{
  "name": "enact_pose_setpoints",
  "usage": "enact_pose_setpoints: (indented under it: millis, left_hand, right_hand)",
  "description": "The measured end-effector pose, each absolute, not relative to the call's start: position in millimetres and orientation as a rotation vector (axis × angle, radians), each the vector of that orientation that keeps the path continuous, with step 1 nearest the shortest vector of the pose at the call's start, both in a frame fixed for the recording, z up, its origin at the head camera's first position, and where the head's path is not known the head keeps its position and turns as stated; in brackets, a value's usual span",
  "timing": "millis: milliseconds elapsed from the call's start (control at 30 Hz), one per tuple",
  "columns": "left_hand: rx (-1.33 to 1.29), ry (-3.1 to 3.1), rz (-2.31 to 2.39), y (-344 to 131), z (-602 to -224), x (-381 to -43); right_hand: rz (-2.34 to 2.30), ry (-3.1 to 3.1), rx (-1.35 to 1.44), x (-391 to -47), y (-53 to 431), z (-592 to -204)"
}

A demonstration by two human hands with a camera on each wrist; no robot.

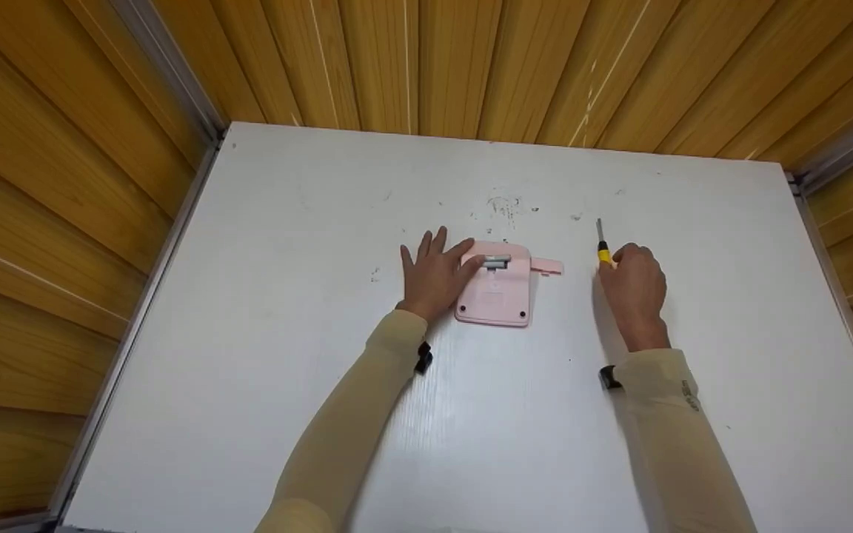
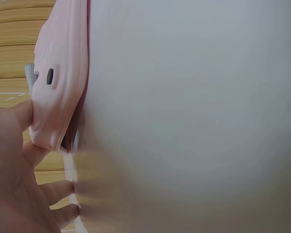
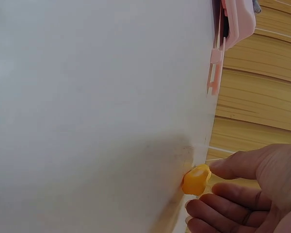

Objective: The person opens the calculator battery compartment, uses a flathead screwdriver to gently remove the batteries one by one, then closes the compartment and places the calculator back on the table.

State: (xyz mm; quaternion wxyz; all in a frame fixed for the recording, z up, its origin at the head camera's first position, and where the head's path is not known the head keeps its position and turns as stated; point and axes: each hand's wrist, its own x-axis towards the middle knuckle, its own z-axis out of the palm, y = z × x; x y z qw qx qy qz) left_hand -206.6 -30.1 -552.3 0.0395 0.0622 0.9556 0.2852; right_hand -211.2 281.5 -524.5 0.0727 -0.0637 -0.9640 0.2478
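A pink calculator-like device (image 1: 493,300) lies back side up on the white table, black round feet showing at its near corners. In its battery slot sits a grey battery (image 1: 497,263), part of which stands proud of the back. My left hand (image 1: 434,277) grips the device at its left edge, thumb on the back beside the battery and index finger at the rim; the other fingers spread onto the table. Further right, my right hand (image 1: 635,285) pinches the yellow and black handle of a screwdriver (image 1: 603,250), its metal shaft pointing away from me. The handle's yellow end (image 3: 196,179) shows by the thumb.
A narrow pink cover (image 1: 547,266) lies at the device's right side, close to its edge. Dark scuff marks (image 1: 504,209) spot the tabletop (image 1: 286,259) beyond the device. Wood-patterned panels (image 1: 441,66) enclose the table at the back and both sides.
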Motion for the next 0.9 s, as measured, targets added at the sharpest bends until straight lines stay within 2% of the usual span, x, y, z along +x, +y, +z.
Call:
enact_pose_setpoints:
  millis: [600, 900]
  left_hand:
    - [0.165, 2.926, 0.866, -28, -553, -208]
    - [0.163, 2.934, 0.862, -28, -553, -208]
  right_hand:
    - [0.795, -2.808, -0.099, -211, 267, -511]
    - [1.061, -2.781, 0.074, -212, 268, -520]
